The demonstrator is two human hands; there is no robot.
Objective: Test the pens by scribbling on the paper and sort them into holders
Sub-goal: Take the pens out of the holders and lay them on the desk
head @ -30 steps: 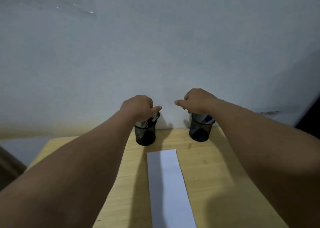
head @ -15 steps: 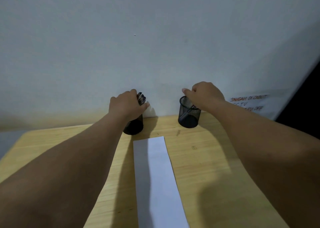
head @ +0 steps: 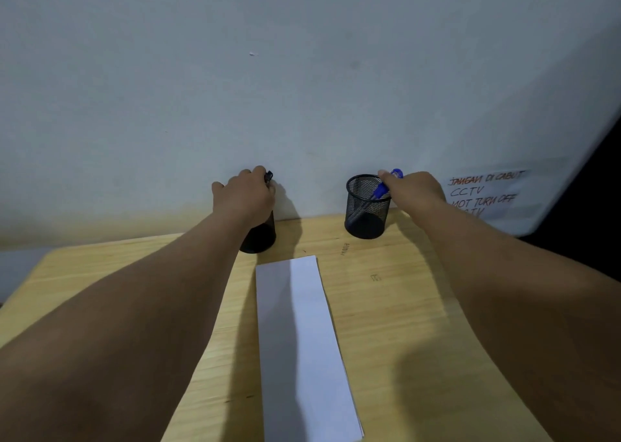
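Gripping a blue pen [head: 381, 191] right-handed [head: 415, 189] and a dark one [head: 268, 177] left-handed [head: 245, 196], I next lift both from the holders [head: 364, 206] to paper [head: 302, 341].

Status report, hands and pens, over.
Left hand over left holder, gripping dark pen. Right hand holding blue pen in right holder. Paper unmarked, unobstructed.

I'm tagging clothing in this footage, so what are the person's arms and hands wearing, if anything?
Nothing is worn that shows. Both forearms are bare from the lower edge of the picture up to the wrists, with no sleeves in view. The left hand and the right hand carry no gloves, and no watch, bracelet or ring can be seen. Shadow covers much of both arms.
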